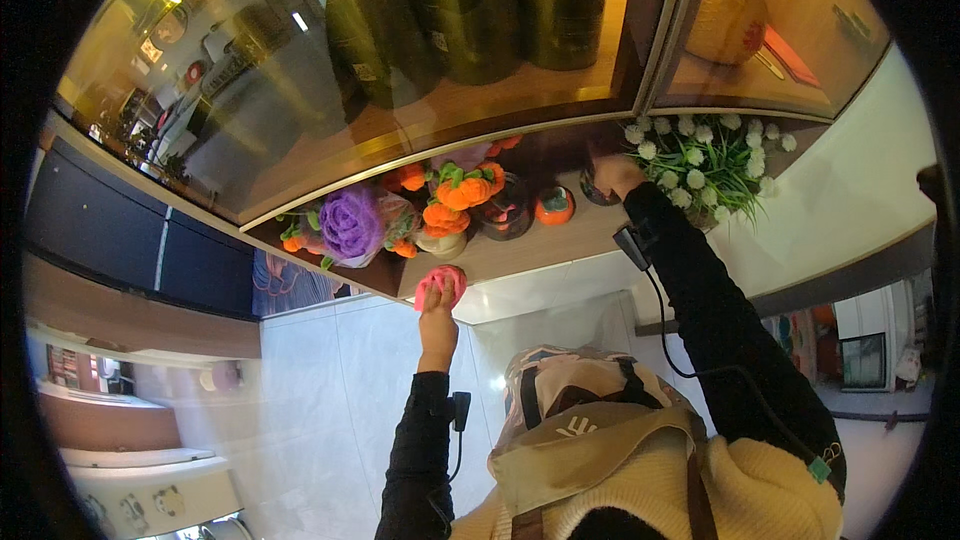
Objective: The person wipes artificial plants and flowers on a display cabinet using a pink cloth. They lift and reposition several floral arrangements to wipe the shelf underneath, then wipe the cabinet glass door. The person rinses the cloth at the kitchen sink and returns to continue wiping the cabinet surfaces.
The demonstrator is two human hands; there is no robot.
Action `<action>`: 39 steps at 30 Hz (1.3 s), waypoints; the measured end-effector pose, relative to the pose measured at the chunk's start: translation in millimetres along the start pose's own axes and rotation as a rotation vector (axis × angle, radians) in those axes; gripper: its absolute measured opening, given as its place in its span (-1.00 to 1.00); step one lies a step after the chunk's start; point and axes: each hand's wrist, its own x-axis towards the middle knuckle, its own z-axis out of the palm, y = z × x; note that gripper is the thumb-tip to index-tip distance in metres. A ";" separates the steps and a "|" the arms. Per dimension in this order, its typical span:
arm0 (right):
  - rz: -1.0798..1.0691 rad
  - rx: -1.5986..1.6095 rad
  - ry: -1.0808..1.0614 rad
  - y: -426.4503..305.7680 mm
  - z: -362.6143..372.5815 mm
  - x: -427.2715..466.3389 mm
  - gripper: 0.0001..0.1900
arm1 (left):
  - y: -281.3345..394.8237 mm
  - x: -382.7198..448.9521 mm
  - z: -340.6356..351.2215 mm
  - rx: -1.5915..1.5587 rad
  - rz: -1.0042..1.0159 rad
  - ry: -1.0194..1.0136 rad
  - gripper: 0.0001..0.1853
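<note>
My left hand (439,315) presses a pink cloth (442,283) against the front edge of a wooden shelf (480,259). My right hand (619,174) reaches over the shelf onto a small dark round object (596,187), mostly behind the fingers; whether it grips it I cannot tell. Left of that hand sits an orange persimmon-shaped ornament (555,206), then a dark glass jar (510,214). Orange fabric pumpkins (463,191) and a purple fabric rose (350,223) stand further left, near a cream pot (442,244).
A planter of white pompom flowers (694,165) stands to the right of my right hand. Glass cabinet doors (262,120) rise behind the shelf, with large dark bottles (480,22) and a yellow vase (726,15) inside. Tiled floor (315,390) lies below.
</note>
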 end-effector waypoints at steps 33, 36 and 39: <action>0.067 0.404 0.095 7.1 -21.8 -0.4 -0.53 | 278.2 243.0 230.0 -0.131 -0.010 -0.299 -0.62; 0.041 0.420 0.046 12.3 -20.7 -2.2 -0.49 | 265.4 240.7 249.9 -0.425 0.120 -0.341 -0.64; 0.014 0.432 -0.007 13.3 -27.1 -9.4 -0.45 | 261.2 230.2 257.5 -1.005 0.355 -0.334 -0.59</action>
